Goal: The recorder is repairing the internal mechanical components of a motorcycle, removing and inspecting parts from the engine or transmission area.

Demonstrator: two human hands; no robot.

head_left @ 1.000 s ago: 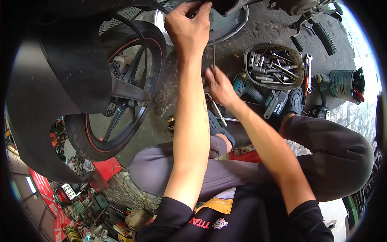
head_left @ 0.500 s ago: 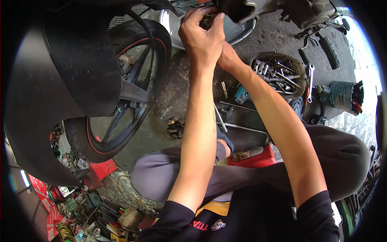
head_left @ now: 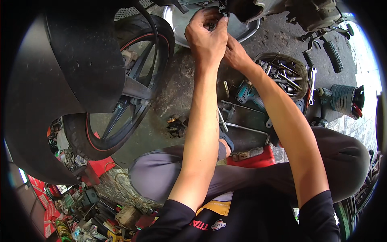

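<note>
My left hand (head_left: 206,38) is closed round a small dark metal part at the underside of the motorbike's engine (head_left: 308,12), above a silver drain pan (head_left: 177,26). My right hand (head_left: 237,54) is just below and right of it, partly behind it; its fingers are bent, and what they hold is hidden. A plastic tub of sockets and tools (head_left: 300,74) lies right of my hands. A metal T-handle tool (head_left: 242,129), a small socket (head_left: 227,88) and a teal power tool (head_left: 246,92) lie on the floor below.
The front wheel (head_left: 90,133) and black bodywork (head_left: 76,64) fill the left. At right are a combination wrench (head_left: 312,84), a cordless driver (head_left: 324,97), a bucket (head_left: 342,101) and foot pegs (head_left: 330,54). A red object (head_left: 252,159) lies by my legs; cluttered parts (head_left: 92,205) fill the lower left.
My right hand, with a thin rod in it a second ago, has moved up behind my left hand, where the rod is hidden. My left hand has shifted slightly right.
</note>
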